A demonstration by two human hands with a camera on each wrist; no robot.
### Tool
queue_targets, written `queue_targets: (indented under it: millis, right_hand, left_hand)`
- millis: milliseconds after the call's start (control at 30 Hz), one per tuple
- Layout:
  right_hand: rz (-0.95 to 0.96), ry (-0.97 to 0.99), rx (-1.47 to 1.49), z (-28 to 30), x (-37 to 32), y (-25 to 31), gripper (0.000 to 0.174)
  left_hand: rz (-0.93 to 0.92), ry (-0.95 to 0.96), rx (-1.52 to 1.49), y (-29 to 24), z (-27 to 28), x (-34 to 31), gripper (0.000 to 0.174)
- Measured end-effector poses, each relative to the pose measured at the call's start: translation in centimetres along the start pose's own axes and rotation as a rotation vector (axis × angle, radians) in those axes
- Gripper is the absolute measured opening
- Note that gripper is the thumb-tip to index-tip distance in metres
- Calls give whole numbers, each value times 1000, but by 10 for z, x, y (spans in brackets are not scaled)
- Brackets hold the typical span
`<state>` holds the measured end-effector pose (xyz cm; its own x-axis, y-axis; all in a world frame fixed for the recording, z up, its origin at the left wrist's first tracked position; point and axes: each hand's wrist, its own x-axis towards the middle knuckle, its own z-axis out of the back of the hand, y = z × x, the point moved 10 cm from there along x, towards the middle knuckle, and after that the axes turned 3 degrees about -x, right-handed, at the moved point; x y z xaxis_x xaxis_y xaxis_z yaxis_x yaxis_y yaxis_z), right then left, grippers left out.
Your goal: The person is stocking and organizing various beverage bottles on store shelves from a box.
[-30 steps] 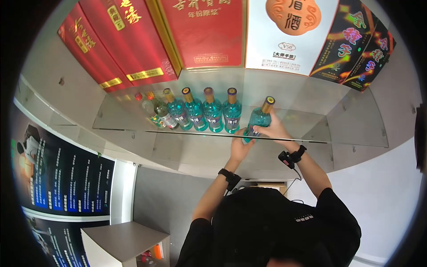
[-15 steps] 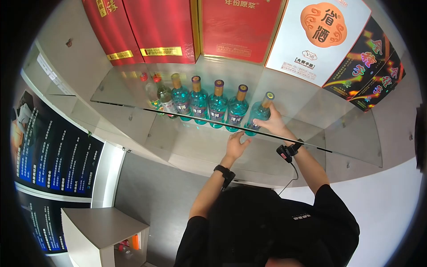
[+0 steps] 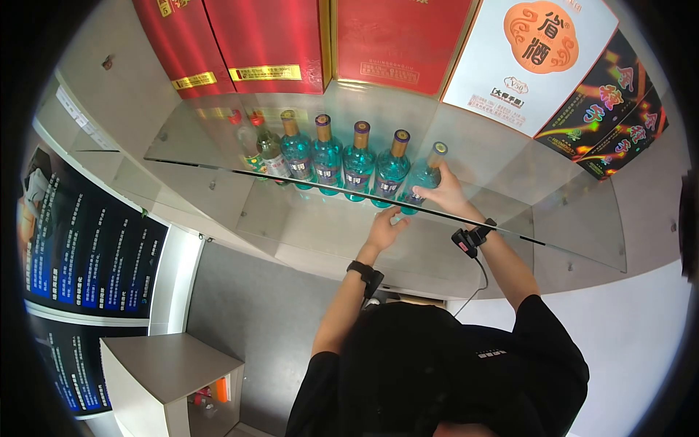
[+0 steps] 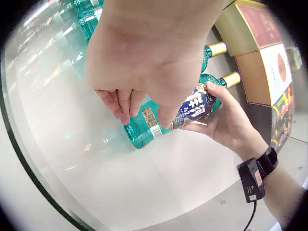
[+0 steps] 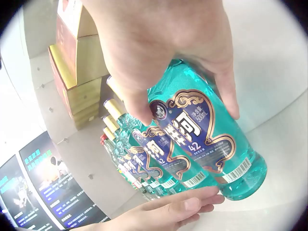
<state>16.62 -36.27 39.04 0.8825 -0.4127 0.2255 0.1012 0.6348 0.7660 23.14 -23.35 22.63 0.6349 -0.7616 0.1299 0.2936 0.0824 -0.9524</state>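
The right hand (image 3: 448,194) grips the rightmost teal bottle (image 3: 424,178), thumb on one side and fingers on the other, as the right wrist view shows around the bottle (image 5: 211,139). This bottle stands close beside a row of teal bottles (image 3: 357,166) on the glass shelf. Near its base is the left hand (image 3: 384,229), below the shelf's front edge in the head view; in the right wrist view the left hand (image 5: 178,209) has fingers extended by the bottle bottoms. Whether it touches glass is unclear.
Two red-capped bottles (image 3: 271,151) stand at the row's left end. Red boxes (image 3: 269,44), a white box (image 3: 531,65) and black boxes (image 3: 604,109) stand behind. The glass shelf's front edge (image 3: 320,191) runs across, above the arms.
The gripped bottle has moved left and back, from apart to close beside the row. The left hand has let go of its base and moved slightly left. The head view has shifted.
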Motion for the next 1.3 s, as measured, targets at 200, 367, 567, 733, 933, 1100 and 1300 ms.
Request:
queue_targets:
  millis: [200, 367, 567, 733, 933, 1100, 1300]
  right_hand:
    - [-4, 1, 18, -7, 3, -16, 73]
    - [18, -2, 9, -4, 1, -6, 73]
    - [4, -11, -49, -8, 4, -25, 83]
    - [-52, -109, -32, -5, -14, -25, 108]
    - [-377, -328, 123, -14, -114, -39, 109]
    - [-558, -634, 324, -47, -261, -62, 73]
    - [-963, -1091, 579, -107, -516, -32, 43]
  left_hand:
    - [93, 95, -122, 4, 3, 2, 60]
    - [94, 180, -144, 9, -5, 1, 62]
    - [17, 171, -171, 17, -7, 4, 61]
    - [15, 212, -138, 26, -11, 2, 60]
    - [-259, 301, 97, 10, -1, -34, 55]
    - [-451, 416, 398, -3, 8, -76, 56]
    - [-614, 443, 512, 3, 0, -90, 60]
